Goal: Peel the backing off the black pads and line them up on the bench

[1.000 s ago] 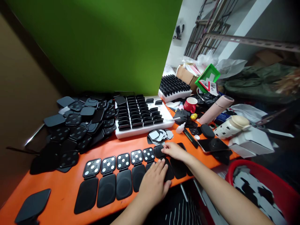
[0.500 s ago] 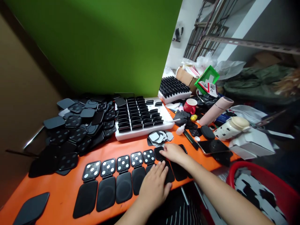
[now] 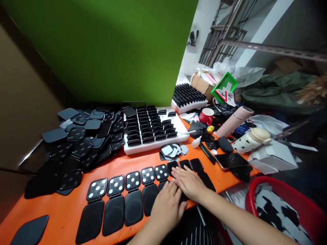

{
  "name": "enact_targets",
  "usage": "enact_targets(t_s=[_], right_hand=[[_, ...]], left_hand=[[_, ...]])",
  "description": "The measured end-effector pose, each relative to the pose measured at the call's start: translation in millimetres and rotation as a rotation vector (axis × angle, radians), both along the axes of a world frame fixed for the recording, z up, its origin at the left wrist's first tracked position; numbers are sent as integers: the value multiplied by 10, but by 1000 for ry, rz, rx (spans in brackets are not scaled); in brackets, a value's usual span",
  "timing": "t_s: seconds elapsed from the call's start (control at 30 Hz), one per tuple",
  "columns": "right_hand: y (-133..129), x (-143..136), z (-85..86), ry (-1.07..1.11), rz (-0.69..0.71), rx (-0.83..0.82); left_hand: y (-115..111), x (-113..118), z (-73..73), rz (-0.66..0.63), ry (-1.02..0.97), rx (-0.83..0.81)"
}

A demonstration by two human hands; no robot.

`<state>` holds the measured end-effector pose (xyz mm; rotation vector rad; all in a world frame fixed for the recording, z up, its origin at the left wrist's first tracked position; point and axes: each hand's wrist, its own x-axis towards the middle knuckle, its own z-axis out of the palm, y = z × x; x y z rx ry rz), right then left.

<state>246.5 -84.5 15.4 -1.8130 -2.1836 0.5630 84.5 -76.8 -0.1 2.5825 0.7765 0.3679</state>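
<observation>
Together, the left hand (image 3: pixel 167 206) and right hand (image 3: pixel 190 183) are partly covering black panels (image 3: pixel 150 197) near six o'clock, fingers loosely spread, overlapping.

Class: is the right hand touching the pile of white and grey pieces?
Apart: the head view shows orange tabletop and a black panel between the right hand and the pile.

Trays, white rectangular foam (image 3: pixel 148 148): 2. In front of the nearer tray: 5 square black panels with white dots (image 3: pixel 116 186), 3 plain square black panels (image 3: pixel 196 165) continuing that row, 2 bare hands (image 3: pixel 167 204). Right of it: 1 red mug (image 3: pixel 205 117), 1 pink cylindrical bottle (image 3: pixel 235 121), 1 round red tub (image 3: pixel 251 194)
</observation>
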Motion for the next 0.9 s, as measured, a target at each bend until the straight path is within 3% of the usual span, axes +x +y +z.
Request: enact_targets(t_s=[0.2,0.4,0.53,0.7,0.9], right_hand=[[142,-12,48,-41,-103,80],[512,444,26,-133,-387,151],[725,634,-40,-168,-433,123],[676,642,-40,-146,-411,54],[490,800,130,24,-513,46]], left_hand=[[-5,-8,-23,-9,9,56],[-16,-36,-99,-2,18,82],[-13,-51,-77,6,23,69],[-4,-48,-24,10,-10,55],[-4,-58,45,14,-69,27]])
